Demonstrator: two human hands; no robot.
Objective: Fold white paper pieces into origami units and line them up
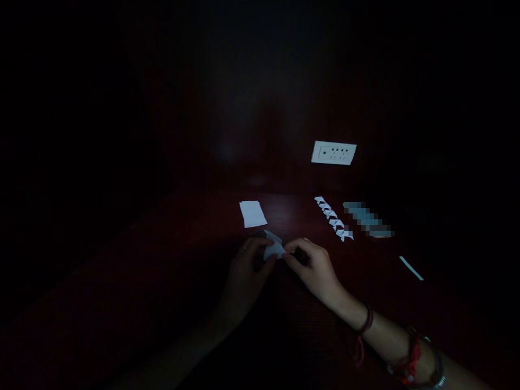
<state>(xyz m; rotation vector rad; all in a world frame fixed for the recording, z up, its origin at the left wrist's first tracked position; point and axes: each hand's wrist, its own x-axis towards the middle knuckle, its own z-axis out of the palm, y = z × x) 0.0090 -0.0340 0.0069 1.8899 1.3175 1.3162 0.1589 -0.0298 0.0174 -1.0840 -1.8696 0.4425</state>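
A small folded piece of white paper [273, 249] is held between my two hands, low over the dark red table. My left hand [251, 268] pinches its left side with thumb and fingers. On the right, my right hand [313, 264] grips the paper's right corner between thumb and index finger. Just beyond my hands lies a stack of white paper sheets [253, 214]. Several folded white paper pieces [331, 216] form a slanting row to the right of the stack.
A blurred bluish, long object [365, 218] lies right of the folded row. Nearer the right side is a thin white strip [411, 268]. A white socket panel [333, 153] is on the wall behind the dark red table [195, 227]. The surroundings are very dark.
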